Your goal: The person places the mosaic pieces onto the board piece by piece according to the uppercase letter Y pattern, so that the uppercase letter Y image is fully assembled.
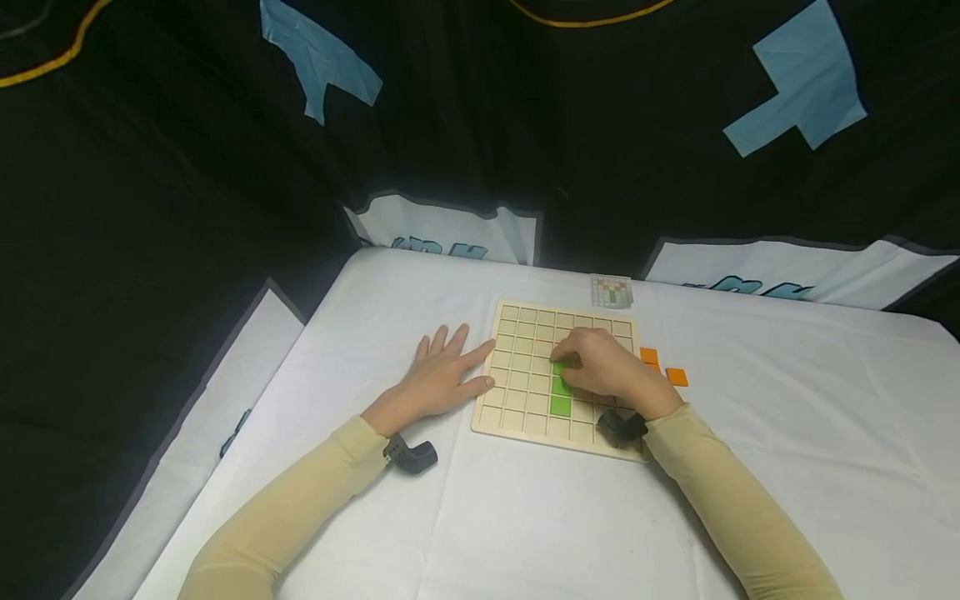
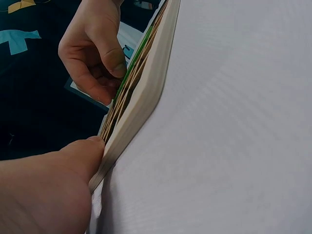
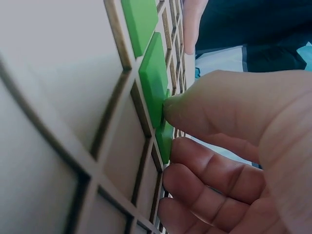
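Observation:
A pale wooden grid board (image 1: 517, 400) lies on the white table. Green square tiles (image 1: 560, 406) run in a column of its cells. My right hand (image 1: 603, 364) is over the board, thumb and index finger bent around the farthest green tile (image 3: 166, 141), which sits at the grid; its other fingers curl near the surface. My left hand (image 1: 438, 375) lies with fingers spread at the board's left side, its thumb and index finger on the edge. In the left wrist view, the left thumb (image 2: 87, 153) meets the board's rim.
Several orange tiles (image 1: 677, 377) lie beside the board's right edge. Behind the board is a small card (image 1: 611, 292) with a printed coloured grid. Black cloth (image 1: 525, 125) hangs beyond the table's far edge.

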Action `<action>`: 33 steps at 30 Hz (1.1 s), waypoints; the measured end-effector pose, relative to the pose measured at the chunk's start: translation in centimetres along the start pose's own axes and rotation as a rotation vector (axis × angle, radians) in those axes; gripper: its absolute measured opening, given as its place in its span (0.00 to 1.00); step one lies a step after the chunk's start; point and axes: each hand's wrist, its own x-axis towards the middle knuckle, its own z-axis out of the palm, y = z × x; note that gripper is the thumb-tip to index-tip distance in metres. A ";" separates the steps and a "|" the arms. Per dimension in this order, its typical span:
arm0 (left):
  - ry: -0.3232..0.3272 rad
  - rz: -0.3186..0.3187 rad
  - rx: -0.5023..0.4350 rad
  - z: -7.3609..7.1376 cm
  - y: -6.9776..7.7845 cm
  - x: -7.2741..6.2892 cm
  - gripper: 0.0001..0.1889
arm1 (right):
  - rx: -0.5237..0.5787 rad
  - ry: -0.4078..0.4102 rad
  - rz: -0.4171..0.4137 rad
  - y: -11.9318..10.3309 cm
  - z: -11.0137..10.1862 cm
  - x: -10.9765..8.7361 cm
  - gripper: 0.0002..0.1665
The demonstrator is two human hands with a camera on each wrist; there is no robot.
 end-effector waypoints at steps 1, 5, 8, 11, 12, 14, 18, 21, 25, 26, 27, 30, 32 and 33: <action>0.001 0.002 0.000 0.0 0.0 0.0 0.35 | -0.002 -0.001 0.001 0.0 0.0 0.0 0.18; 0.003 0.007 -0.002 0.0 0.0 -0.1 0.35 | -0.010 0.000 0.000 0.1 0.1 0.0 0.19; 0.004 0.007 0.000 0.0 0.0 -0.1 0.35 | -0.016 0.002 -0.004 0.1 0.1 0.0 0.18; 0.008 0.008 0.002 0.0 0.0 -0.1 0.35 | -0.018 0.003 -0.006 0.1 0.1 0.0 0.18; 0.009 0.008 0.001 0.0 0.0 0.0 0.35 | -0.019 0.003 -0.006 0.1 0.1 0.0 0.18; 0.007 0.005 0.002 0.0 0.0 0.0 0.35 | -0.019 0.002 -0.005 0.1 0.1 0.0 0.18; 0.003 0.002 0.003 0.0 0.0 0.0 0.35 | -0.012 -0.003 0.005 0.1 0.1 0.0 0.19; 0.000 0.001 0.002 -0.1 0.0 0.0 0.35 | -0.006 -0.006 0.014 0.1 0.0 0.0 0.19; 0.002 0.007 0.000 -0.1 0.1 -0.1 0.35 | -0.004 -0.001 0.012 0.1 0.0 -0.1 0.19; 0.004 0.009 0.001 -0.1 0.1 -0.1 0.35 | -0.002 0.002 0.010 0.1 0.0 -0.1 0.19; 0.005 0.009 0.002 -0.1 0.1 -0.1 0.35 | 0.001 0.006 0.011 0.1 0.0 -0.1 0.19; 0.007 0.008 0.004 0.0 0.0 0.0 0.36 | 0.015 0.017 0.021 0.1 -0.3 -0.2 0.20; 0.007 0.007 0.004 0.0 0.0 0.0 0.36 | 0.010 0.033 0.016 0.3 -0.6 -0.3 0.20; 0.006 0.006 0.004 0.0 0.0 0.0 0.36 | 0.010 0.039 0.019 0.3 -0.8 -0.4 0.21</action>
